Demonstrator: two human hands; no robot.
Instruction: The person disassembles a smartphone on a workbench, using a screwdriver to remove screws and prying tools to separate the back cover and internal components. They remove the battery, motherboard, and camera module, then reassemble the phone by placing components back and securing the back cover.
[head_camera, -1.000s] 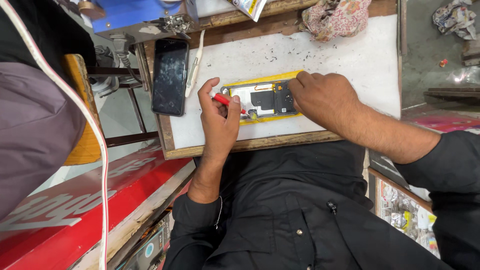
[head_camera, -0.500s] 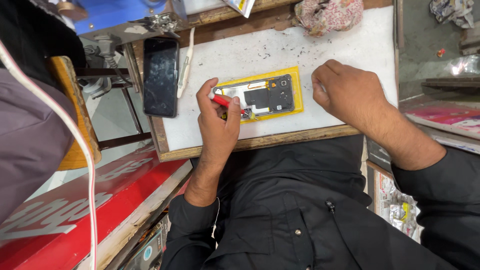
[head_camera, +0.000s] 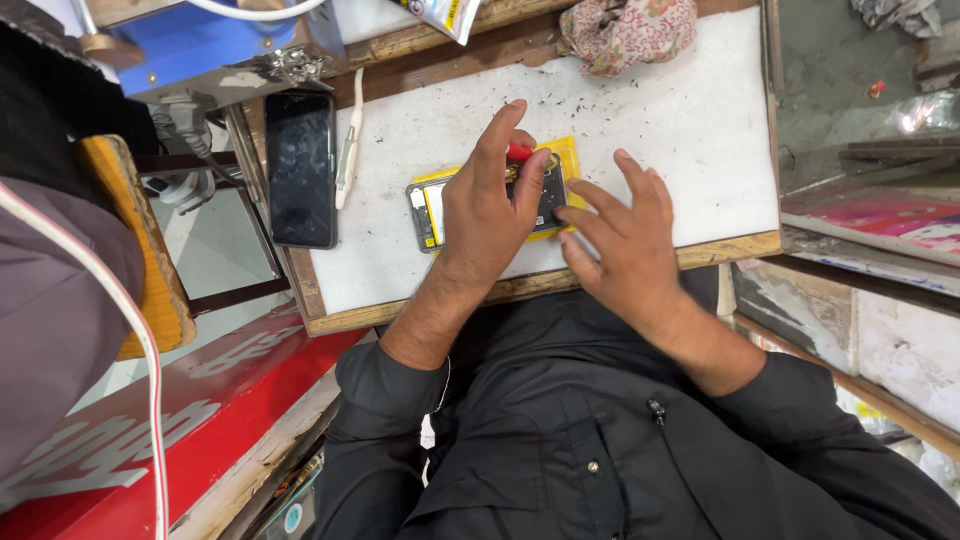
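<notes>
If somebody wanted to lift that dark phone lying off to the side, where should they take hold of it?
Best by its two long edges, coming from above. The dark phone lies flat, screen up, beside the white work board, long axis pointing away from the person. Its long sides look free, though the white tool lies close along one of them.

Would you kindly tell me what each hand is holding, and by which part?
The left hand pinches a red-handled tool by its handle over the opened phone. The right hand holds nothing; its fingers touch the phone's edge.
</notes>
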